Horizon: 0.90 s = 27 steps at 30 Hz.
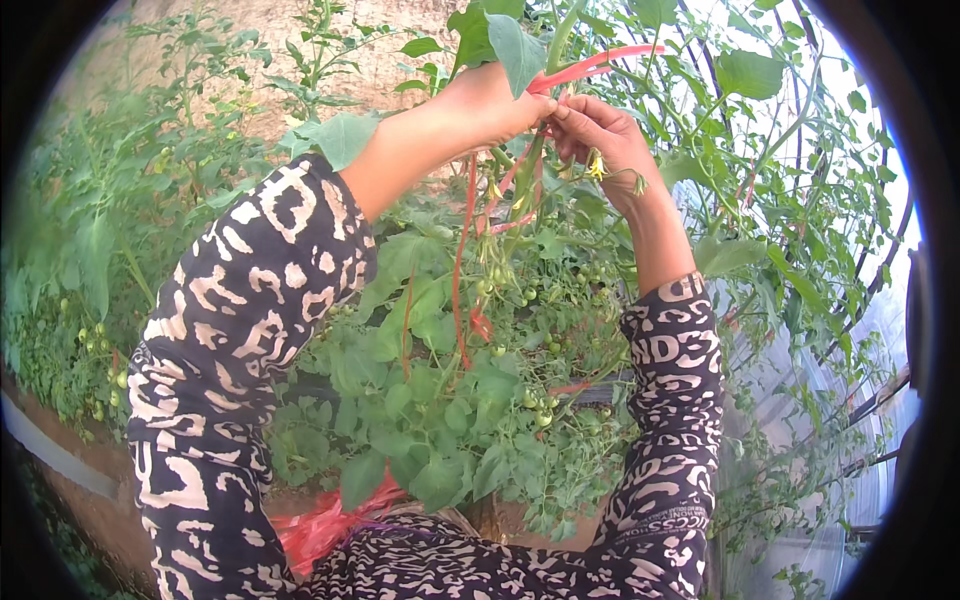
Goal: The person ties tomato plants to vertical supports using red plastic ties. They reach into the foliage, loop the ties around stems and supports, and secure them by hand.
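Note:
High in the view, both hands meet at a green tomato stem (534, 169). A strip of red plastic ribbon (592, 66) passes by the stem there, one loose tail sticking out to the right. My left hand (501, 101) reaches from the left with its thumb and finger closed on the ribbon; leaves cover part of it. From the right, my right hand (606, 139) pinches at the same spot, thumb against fingertips. Just below the fingers hangs a yellow tomato flower (596, 166). Another red ribbon (460, 277) dangles lower beside the stem.
A bundle of red plastic strips (330, 521) hangs at my waist. Tomato plants with green tomatoes (541, 409) stand close in front. An earthen wall (247, 52) rises at the back left. Clear plastic sheeting (780, 397) and dark poles (885, 262) line the right side.

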{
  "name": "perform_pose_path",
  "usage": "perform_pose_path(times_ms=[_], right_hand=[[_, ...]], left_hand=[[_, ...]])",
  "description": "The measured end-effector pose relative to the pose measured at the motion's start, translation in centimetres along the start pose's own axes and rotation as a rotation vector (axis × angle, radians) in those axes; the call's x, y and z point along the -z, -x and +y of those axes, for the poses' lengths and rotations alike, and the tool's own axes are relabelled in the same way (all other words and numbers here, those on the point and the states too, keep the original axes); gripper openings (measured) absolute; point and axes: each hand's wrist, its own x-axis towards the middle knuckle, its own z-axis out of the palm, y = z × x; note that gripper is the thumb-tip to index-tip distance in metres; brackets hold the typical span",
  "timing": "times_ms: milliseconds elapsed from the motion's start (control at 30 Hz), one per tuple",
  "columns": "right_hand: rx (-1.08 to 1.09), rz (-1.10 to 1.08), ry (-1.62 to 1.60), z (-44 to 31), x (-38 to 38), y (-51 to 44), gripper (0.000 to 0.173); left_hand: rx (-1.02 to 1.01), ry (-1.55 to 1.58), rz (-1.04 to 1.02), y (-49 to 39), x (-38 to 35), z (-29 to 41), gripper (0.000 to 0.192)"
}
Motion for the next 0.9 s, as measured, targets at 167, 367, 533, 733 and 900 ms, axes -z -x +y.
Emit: perform_pose_path(times_ms=[167, 367, 533, 733, 900], right_hand=[[-0.043, 0.041, -0.016, 0.6, 0.5, -0.1, 0.019], [-0.078, 0.082, -0.076, 0.4, 0.1, 0.0, 0.017], [0.014, 0.021, -0.078, 1.1, 0.7, -0.2, 0.014], [0.254, -0.036, 0.179, 1.4, 0.8, -1.2, 0.016], [0.440, 0.109, 0.818, 0.5, 0.8, -1.7, 0.022]], left_hand=[[0.045, -0.126, -0.100, -0.1, 0.1, 0.8, 0.021], [0.179, 0.079, -0.154, 0.4, 0.3, 1.0, 0.014], [0.159, 0.107, -0.157, 0.4, 0.1, 0.6, 0.012], [0.045, -0.009, -0.109, -0.1, -0.3, 0.2, 0.015], [0.234, 0.220, -0.138, 0.3, -0.4, 2.7, 0.011]])
